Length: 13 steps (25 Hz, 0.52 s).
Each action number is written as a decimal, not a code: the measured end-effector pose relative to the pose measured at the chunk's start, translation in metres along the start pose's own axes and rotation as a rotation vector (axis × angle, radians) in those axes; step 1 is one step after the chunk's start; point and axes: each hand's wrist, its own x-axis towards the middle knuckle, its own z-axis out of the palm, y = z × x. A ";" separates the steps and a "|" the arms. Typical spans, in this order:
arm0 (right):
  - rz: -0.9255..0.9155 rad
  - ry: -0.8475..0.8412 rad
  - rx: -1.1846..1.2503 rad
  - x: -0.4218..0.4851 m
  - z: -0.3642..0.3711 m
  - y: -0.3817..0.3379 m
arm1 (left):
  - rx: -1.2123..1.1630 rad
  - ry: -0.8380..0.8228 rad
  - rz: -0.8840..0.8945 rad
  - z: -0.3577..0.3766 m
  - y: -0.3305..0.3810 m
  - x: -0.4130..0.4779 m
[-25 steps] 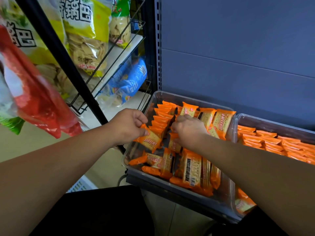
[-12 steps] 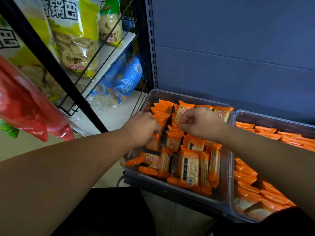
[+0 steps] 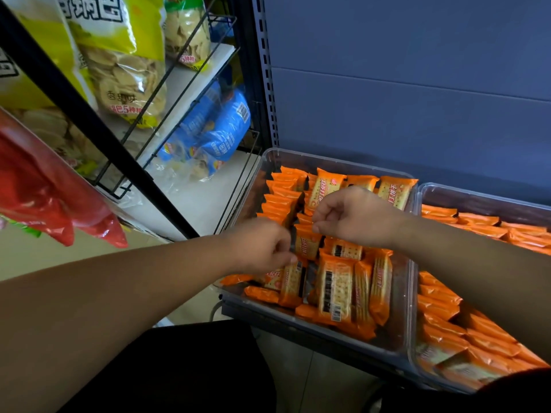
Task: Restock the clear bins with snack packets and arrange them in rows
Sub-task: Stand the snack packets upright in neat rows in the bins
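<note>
A clear bin (image 3: 334, 160) on the shelf holds orange cracker packets. A tight row of packets (image 3: 281, 198) stands on edge along its back left, and loose packets (image 3: 335, 289) lie jumbled at the front. My left hand (image 3: 262, 247) is at the bin's left side, fingers curled, pinching the top of an orange packet (image 3: 293, 283). My right hand (image 3: 354, 217) hovers over the bin's middle with fingers curled and nothing visible in it. A second clear bin (image 3: 477, 193) to the right is packed with rows of orange packets.
A black wire rack (image 3: 167, 120) to the left carries large yellow snack bags (image 3: 125, 73) and blue bags (image 3: 220, 129). A red bag (image 3: 44, 198) hangs near the left edge. The blue shelf back panel (image 3: 417, 84) rises behind the bins.
My left hand has lowered its packet from above the bin's left edge down among the packets. My right hand has lifted off the packets and drawn back toward the middle.
</note>
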 end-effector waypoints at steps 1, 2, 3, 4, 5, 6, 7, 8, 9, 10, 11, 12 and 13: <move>-0.005 -0.005 0.006 -0.001 0.000 0.000 | -0.090 -0.129 -0.068 0.010 -0.001 0.001; -0.015 -0.010 0.010 -0.001 0.001 0.000 | -0.099 -0.232 -0.112 0.019 -0.002 0.003; -0.025 -0.016 0.011 -0.001 0.001 0.000 | -0.087 -0.307 -0.139 0.026 -0.002 0.007; -0.032 -0.024 0.013 -0.001 0.002 0.000 | -0.080 -0.358 -0.164 0.030 0.000 0.011; -0.033 -0.031 0.018 -0.001 0.002 0.000 | -0.096 -0.386 -0.184 0.034 0.001 0.017; -0.030 -0.035 0.029 0.000 0.002 0.002 | -0.116 -0.393 -0.202 0.036 0.002 0.022; -0.021 -0.041 0.040 0.000 0.002 0.004 | -0.136 -0.383 -0.211 0.037 0.003 0.026; -0.013 -0.049 0.048 0.001 0.002 0.006 | -0.146 -0.374 -0.221 0.036 0.002 0.028; -0.006 -0.059 0.054 0.002 0.002 0.008 | -0.157 -0.356 -0.229 0.035 0.000 0.029; -0.001 -0.068 0.060 0.002 0.002 0.009 | -0.153 -0.319 -0.238 0.036 -0.001 0.028; 0.004 -0.070 0.066 0.001 0.002 0.009 | -0.136 -0.263 -0.238 0.037 -0.002 0.028; 0.003 -0.070 0.070 0.002 0.002 0.010 | -0.116 -0.211 -0.235 0.037 -0.002 0.027; 0.001 -0.069 0.071 0.002 0.002 0.010 | -0.105 -0.180 -0.248 0.037 0.000 0.027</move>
